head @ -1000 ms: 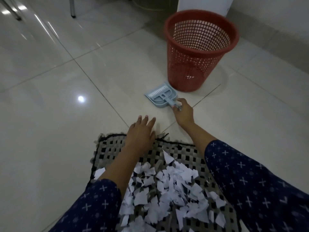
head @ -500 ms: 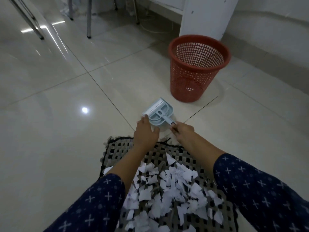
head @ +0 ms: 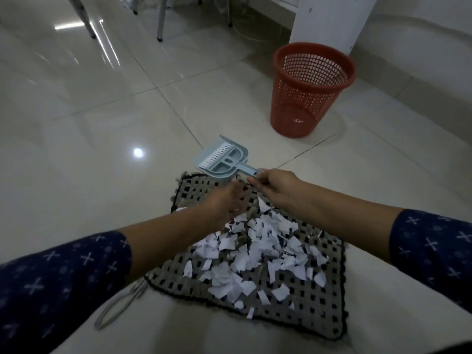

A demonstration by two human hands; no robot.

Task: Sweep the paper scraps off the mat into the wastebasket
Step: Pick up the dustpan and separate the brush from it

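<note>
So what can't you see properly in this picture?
Head view: left hand blurred by motion, fingers unclear.
The pale blue plastic dustpan: handle end hidden inside the right hand.
The grey-and-black woven mat: middle covered by white paper scraps.
The red plastic mesh wastebasket: bottom too dim to tell what's inside.

Glossy pale floor tiles (head: 102, 103), crossed by thin grout lines. Mirrors a round light spot (head: 138, 152) at centre left and a bright strip (head: 76, 24) at upper left. Metal furniture legs (head: 161, 19) along the top, white cabinet panel (head: 332, 19) at upper right, pale wall (head: 421, 47) beyond.
</note>
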